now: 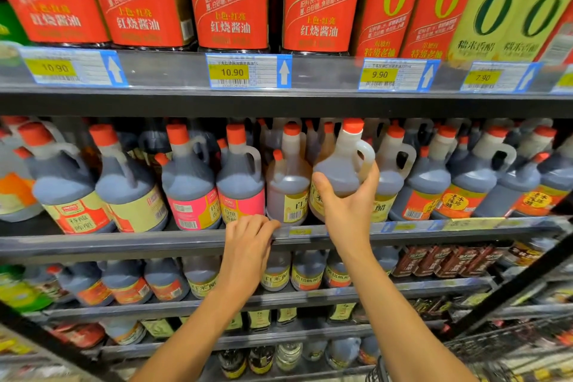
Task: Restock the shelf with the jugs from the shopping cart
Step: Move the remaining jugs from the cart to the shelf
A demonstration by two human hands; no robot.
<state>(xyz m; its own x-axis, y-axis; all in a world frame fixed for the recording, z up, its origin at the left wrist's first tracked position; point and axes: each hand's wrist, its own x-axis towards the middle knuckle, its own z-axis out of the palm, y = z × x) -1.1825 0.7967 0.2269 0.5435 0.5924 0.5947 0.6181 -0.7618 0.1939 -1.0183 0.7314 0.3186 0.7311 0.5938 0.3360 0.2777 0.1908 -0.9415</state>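
Far left of both hands: dark jugs with red caps and cream labels (77, 189), standing on the middle shelf (124, 242). Just left of and above the left hand: two dark jugs with pink labels (214, 195), upright, shoulder to shoulder. Left hand (248, 245): holds nothing; fingers curled over the shelf's front lip, seemingly bracing. Between the hands, on the shelf: a paler amber jug with a yellow label (286, 186), upright at the front edge. Right hand (344, 198): wrapped around the belly of the held jug (341, 164), thumb on its left side, fingers round the right below the loop handle; the jug is upright, red cap on top, at the front of the shelf just right of the amber one; whether its base touches the shelf cannot be told. Handling, by judgement: nearly full, so heavy for one hand; rigid plastic, smooth and likely slick at the label; not fragile. Best holds are the loop handle, or the belly with a palm under the base. Right of the right hand: more dark jugs with orange labels (459, 192). Lower right corner: wire shopping cart (508, 350), contents unclear.
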